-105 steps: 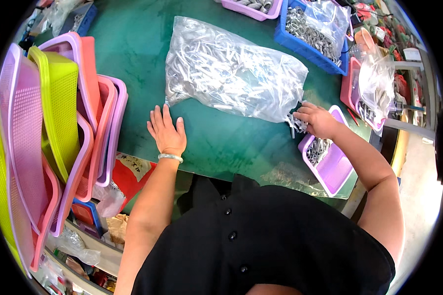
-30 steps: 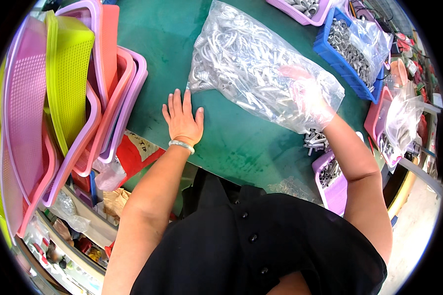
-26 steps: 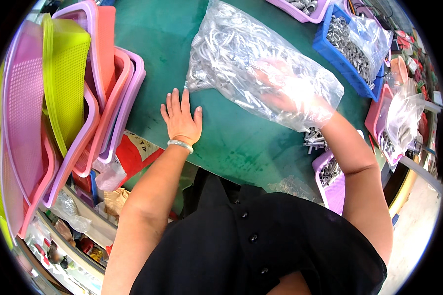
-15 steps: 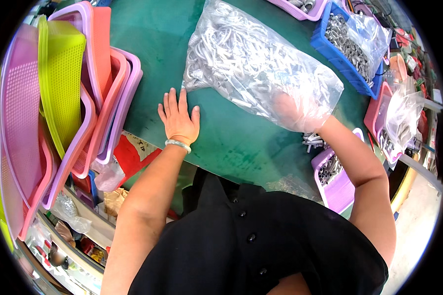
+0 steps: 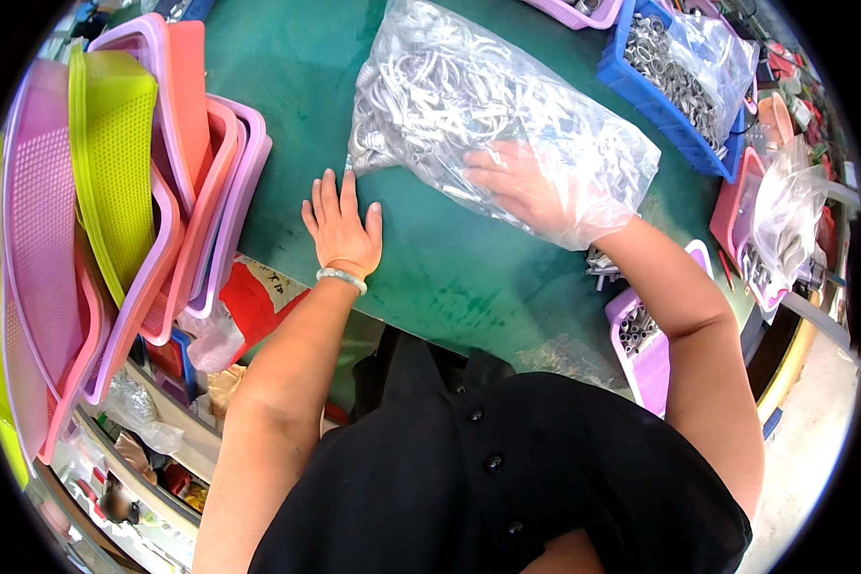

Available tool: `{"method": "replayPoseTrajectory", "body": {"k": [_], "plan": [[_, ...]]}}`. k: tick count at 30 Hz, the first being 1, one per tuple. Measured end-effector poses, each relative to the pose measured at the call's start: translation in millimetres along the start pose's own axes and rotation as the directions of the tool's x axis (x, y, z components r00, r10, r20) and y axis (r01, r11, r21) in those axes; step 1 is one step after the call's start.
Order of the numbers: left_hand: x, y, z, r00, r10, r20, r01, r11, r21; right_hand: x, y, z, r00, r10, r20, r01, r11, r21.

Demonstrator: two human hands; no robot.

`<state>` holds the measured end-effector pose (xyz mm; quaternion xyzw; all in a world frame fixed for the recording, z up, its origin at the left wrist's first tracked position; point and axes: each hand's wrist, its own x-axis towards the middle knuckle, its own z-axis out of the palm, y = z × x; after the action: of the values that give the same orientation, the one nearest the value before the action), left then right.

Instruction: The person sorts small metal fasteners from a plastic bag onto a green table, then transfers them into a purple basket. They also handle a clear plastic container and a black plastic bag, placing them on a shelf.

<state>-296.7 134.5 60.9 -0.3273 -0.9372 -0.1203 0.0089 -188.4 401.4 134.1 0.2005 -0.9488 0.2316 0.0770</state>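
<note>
A large clear plastic bag [image 5: 430, 96] full of small silvery metal parts lies on the green table [image 5: 421, 258]. My right hand [image 5: 531, 187] is inside the bag's near right end, seen through the plastic, with the loose mouth gathered around the wrist. Its fingers stretch out leftward over the parts, and I make out nothing gripped in them. My left hand [image 5: 346, 230], with a pale bangle at the wrist, rests flat on the table, fingers spread, just below the bag's left corner.
Stacked purple, pink and lime plastic baskets [image 5: 115, 172] stand at the left. A blue crate [image 5: 655, 100] of metal rings sits at the far right. Near my right forearm is a purple basket [image 5: 651, 373] with small metal tubes; a pink basket [image 5: 737, 206] holds a plastic bag.
My right hand has moved left and deeper into the bag, and its fingers now show stretched out through the plastic. My left hand stays flat on the table.
</note>
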Motion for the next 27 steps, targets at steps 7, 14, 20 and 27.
{"method": "replayPoseTrajectory", "body": {"k": [7, 14, 20, 27], "plan": [[0, -1, 0, 1.0, 0.004, -0.012, -0.004, 1.0, 0.007, -19, 5, 15, 0.988, 0.039, 0.151, -0.039, 0.999, -0.008], [0, 0, 0, 1.0, -0.01, -0.002, 0.01, 1.0, 0.022, -42, -10, -15, 0.919, 0.145, 0.368, -0.075, 0.977, -0.199], [1, 2, -2, 1.0, -0.019, 0.011, 0.019, 1.0, 0.016, -92, -25, -46, 0.809, 0.29, 0.511, -0.381, 0.921, 0.082], [0, 1, 0, 1.0, -0.017, 0.005, 0.017, 1.0, 0.015, -62, 9, -46, 0.8, 0.383, 0.463, -0.467, 0.881, 0.077]]}}
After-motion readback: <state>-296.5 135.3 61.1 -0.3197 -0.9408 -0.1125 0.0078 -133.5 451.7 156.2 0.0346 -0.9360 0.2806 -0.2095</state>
